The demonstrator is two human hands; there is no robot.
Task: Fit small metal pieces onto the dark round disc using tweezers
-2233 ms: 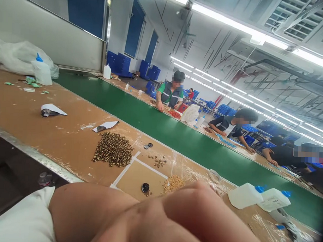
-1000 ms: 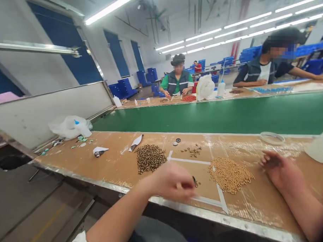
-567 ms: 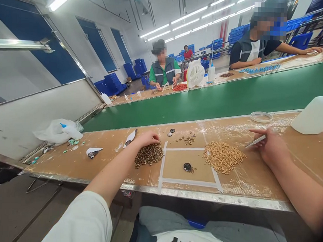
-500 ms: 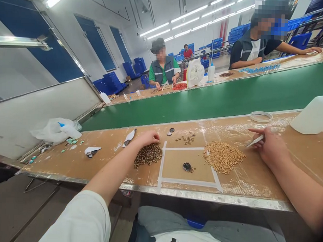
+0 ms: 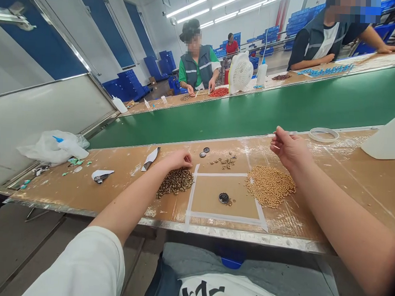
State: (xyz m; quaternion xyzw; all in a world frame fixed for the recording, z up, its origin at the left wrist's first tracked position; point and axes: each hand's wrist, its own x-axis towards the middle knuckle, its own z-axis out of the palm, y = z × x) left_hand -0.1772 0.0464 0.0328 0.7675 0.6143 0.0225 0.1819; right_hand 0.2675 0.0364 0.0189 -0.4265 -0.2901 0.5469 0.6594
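**Hands over two bead piles, taped square between**

Head view. Resting the left hand (image 5: 177, 159) on the far edge of the dark pile (image 5: 175, 187), fingers curled down into the beads; not being able to tell whether pinching any. Holding the right hand (image 5: 288, 147) clear of the surface (image 5: 118, 184), just beyond the light pile (image 5: 270, 185), fingers drawn together and seemingly pinching a thin stick (image 5: 293, 133).

Keeping the piles on either side of the taped square (image 5: 215, 209), probably so that each is lying under its own hand. Leaving a black disc (image 5: 224, 197) alone inside the square, apart from both piles. Parking two more discs (image 5: 204, 152) and a loose scatter (image 5: 226, 161) behind the square, near the belt (image 5: 283, 108).

Working close to the metal edge (image 5: 233, 233), the square's near tape lying just beside it and stray beads sitting along it. Finding bare surface to the left, up to the paper scraps (image 5: 101, 175) and the bag (image 5: 51, 146). Finding less on the right, with a ring (image 5: 323, 134) and a bottle (image 5: 384, 139) near the belt. Sharing the line with co-workers across the belt, well apart.
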